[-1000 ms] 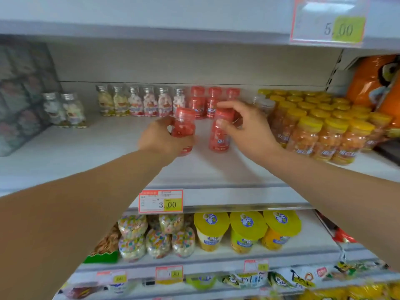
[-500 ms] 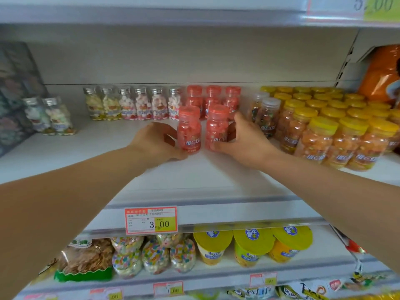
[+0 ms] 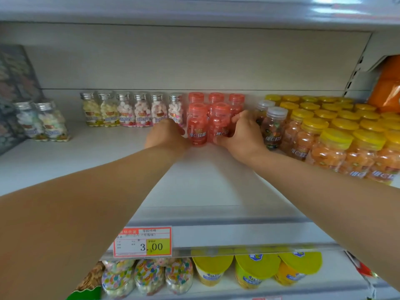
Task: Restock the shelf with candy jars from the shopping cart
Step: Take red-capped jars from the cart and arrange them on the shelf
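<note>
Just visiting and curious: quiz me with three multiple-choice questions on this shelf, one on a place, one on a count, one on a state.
1. Where do the two held jars stand?
A. in front of the back red jars
B. in a cart
C. on the floor
2. How many red-lidded jars in all?
A. three
B. five
C. eight
3. How are the held jars?
A. lying down
B. upright, capped
C. lidless
Answers: 1A, three back red jars show just behind them; 2B, two in front, three behind; 3B, left hand and right hand grip them standing, lids on.
</note>
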Motion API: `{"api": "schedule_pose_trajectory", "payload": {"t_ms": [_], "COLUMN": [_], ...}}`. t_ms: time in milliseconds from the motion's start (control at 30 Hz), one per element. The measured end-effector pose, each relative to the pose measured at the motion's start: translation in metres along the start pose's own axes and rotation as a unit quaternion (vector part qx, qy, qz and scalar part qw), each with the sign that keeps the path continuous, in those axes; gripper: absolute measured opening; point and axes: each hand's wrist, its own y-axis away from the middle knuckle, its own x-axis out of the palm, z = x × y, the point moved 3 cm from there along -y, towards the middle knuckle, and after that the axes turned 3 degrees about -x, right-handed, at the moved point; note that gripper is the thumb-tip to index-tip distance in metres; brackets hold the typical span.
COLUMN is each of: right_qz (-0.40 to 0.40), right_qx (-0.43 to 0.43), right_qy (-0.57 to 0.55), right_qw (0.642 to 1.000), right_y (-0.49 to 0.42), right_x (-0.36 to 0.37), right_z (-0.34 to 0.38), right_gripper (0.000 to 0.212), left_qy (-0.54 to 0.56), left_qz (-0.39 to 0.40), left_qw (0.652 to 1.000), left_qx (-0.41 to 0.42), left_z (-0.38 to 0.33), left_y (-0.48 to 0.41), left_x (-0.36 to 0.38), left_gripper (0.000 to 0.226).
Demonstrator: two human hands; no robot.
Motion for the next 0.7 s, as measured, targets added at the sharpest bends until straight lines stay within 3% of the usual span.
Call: {"api": "schedule_pose_trajectory", "payload": {"t_ms": [333, 700], "right_qz": [-0.024, -0.03], "right_qx": [0.006, -0.012], "right_qy": [0.004, 0.005], "right_qw": [1.0, 0.999], "right_y": [-0.015, -0.019], "right_x": [0.014, 0.02], "right_z": [-0.005, -0.012], "right_gripper": [0.072, 0.056], "left_qy": [-0.03, -0.041], "left_qz": [-0.029, -0.065], "left_qw": [0.999, 0.997], "left_qx": [-0.011, -0.017], "left_z": [-0.009, -0.011], "left_y": [-0.007, -0.02], "left_x": [0.012, 0.019], "left_gripper": [0.046, 0.051]}}
